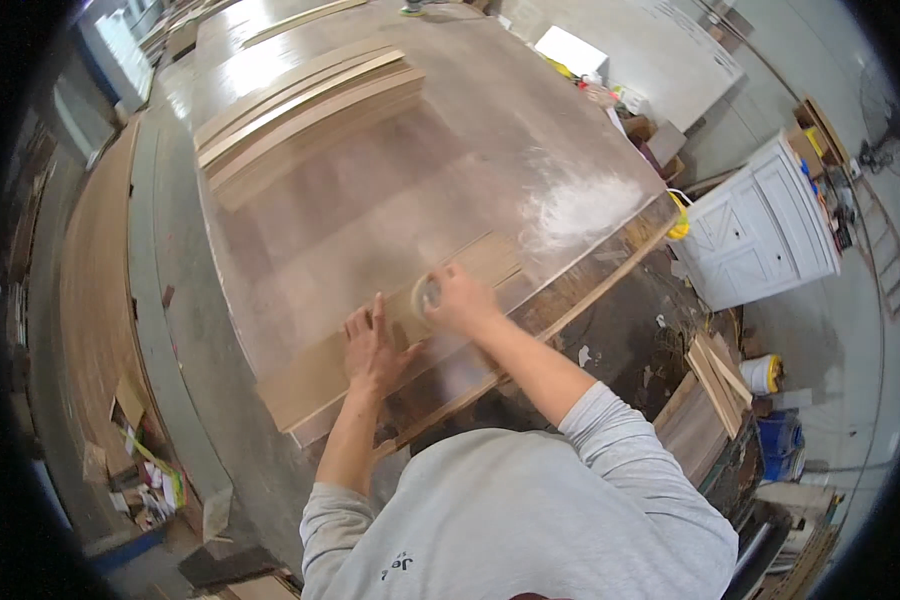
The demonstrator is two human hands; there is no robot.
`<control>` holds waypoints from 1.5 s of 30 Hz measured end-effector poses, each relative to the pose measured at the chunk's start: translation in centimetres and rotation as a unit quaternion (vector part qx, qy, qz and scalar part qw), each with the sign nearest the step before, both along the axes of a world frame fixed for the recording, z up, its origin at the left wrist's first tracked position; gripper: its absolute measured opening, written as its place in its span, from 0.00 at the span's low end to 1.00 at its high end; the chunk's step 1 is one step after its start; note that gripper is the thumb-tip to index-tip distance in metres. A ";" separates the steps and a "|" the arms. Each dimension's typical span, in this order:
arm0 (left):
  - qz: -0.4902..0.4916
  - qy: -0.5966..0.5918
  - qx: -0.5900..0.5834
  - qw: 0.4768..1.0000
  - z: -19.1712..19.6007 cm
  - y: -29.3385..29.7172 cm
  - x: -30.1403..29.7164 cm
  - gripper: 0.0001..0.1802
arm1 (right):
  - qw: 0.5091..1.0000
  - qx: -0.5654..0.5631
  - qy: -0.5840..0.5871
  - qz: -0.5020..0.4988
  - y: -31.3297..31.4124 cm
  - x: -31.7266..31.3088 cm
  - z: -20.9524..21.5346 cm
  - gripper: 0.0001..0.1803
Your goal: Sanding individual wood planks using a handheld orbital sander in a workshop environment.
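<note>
Fingers of the right hand are curling around a pale tan, ring-shaped roll, apparently tape, gripping it just above a long, flat, light-brown wooden board; motion blur is hiding whether the roll is touching the wood. Fingers of the left hand are spreading wide, grasping nothing, and appearing to be resting on the same board, just to the left of the roll. The board is lying at a slant along the near edge of a broad brown worktable, directly in front of a person who is wearing a light-grey, long-sleeved top, the sleeves sitting up toward the elbows. Farther back, toward the table's left side, a stack of long brown wooden boards is lying well apart from both hands, while a chalky white smear is marking the surface near the right edge. Beyond that edge, a white panelled cabinet is standing on the floor, with a white bucket trimmed in yellow and a blue plastic container sitting nearer the person.
</note>
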State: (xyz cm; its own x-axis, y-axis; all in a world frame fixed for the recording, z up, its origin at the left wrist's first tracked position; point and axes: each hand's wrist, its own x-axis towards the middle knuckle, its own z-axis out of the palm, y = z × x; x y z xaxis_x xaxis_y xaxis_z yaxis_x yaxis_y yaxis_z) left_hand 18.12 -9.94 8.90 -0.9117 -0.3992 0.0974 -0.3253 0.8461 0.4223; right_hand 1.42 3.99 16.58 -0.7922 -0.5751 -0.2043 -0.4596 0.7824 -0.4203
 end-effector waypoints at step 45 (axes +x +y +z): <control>0.050 -0.064 -0.029 0.996 3.0 1.0 -1.0 0.65 | 0.998 0.008 0.034 -0.055 9.9 -20.0 -0.2 0.33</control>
